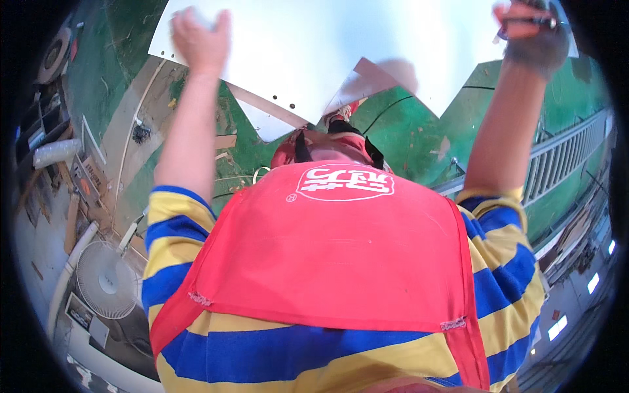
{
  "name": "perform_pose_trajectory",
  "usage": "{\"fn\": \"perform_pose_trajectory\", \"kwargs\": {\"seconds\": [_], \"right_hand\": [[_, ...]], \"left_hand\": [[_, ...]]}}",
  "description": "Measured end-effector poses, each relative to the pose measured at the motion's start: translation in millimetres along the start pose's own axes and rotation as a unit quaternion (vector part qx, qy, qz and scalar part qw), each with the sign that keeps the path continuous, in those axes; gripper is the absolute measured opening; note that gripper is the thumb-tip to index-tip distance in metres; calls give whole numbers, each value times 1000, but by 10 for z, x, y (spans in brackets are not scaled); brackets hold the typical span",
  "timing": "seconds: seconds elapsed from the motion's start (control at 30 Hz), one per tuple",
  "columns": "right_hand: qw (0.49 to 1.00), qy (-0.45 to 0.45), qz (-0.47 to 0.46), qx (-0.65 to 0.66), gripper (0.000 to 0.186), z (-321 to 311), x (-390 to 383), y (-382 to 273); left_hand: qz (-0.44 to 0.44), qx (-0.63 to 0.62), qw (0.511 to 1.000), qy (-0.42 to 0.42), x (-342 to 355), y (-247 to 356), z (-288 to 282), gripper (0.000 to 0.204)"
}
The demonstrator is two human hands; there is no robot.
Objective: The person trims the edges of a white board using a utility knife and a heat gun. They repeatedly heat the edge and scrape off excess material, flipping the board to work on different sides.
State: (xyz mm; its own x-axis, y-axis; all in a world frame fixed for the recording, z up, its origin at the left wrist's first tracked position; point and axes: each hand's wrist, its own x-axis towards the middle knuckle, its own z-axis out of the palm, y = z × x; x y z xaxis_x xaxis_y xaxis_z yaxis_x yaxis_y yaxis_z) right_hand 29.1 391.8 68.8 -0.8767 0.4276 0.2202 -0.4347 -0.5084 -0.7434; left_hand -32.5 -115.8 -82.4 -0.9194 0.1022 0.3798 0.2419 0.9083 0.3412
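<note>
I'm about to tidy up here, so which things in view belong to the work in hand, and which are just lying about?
Seemingly in use:
white sheet with edge holes
left hand, spread over it
right hand, apparently dark-gloved, by its right end; grip unclear

Seemingly lying about:
round caged fan
plastic-wrapped roll
slatted metal frame

A broad, glossy white sheet (341,39) shows its face, extending from behind the left fingers (185,27) far to their right. Small dark holes dot its near edge, nearer the wearer than those fingers; rightward, this edge zigzags into points. An orange-and-black item (529,27), kind unclear, overlaps its right end.
</note>
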Motion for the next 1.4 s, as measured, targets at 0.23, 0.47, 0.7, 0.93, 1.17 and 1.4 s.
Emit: {"fn": "perform_pose_trajectory", "kwargs": {"seconds": [0.23, 0.47, 0.7, 0.93, 1.17, 1.4], "right_hand": [[905, 182, 189, -334, 44, 708, -2183, -128], [873, 98, 119, -463, 24, 179, -3190, 443], [764, 21, -140, -630, 25, 224, -2819, 987], [722, 11, -109, -683, 25, 319, -2733, 1105], [719, -86, -86, -685, 29, 294, -2943, 954], [701, -195, -31, -685, 45, 580, -3893, 706]], "left_hand": [[-244, 94, 944, -199, 533, -1119, -399, 87], [-196, 61, 958, -199, -188, -896, -599, 72], [158, 25, 987, 18, -626, -214, -631, 44], [246, -50, 967, -43, -1079, 728, -557, 42], [258, -40, 965, -28, -1067, 671, -485, 43], [250, -42, 966, -42, -1087, 690, -482, 44]]}}
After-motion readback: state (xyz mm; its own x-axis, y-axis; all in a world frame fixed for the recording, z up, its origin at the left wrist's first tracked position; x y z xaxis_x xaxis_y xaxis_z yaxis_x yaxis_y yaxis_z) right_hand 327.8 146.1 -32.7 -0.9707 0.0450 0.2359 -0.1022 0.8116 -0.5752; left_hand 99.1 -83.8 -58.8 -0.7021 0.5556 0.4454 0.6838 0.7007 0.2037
